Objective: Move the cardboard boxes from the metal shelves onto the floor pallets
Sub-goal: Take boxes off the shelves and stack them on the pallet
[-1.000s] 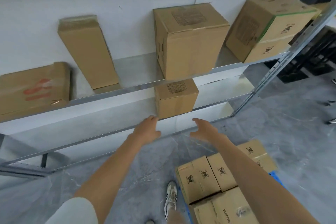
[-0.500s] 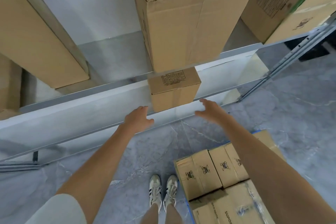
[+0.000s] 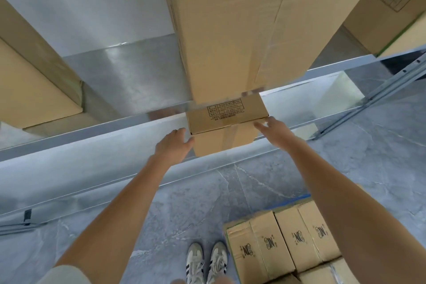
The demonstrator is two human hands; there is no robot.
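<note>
Hands (image 3: 173, 145) (image 3: 274, 128) now against small taped box (image 3: 227, 120)

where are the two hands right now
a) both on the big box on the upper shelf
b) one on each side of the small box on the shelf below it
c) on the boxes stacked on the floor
b: the left hand is at the left side of the small cardboard box and the right hand is at its right top edge.
</note>
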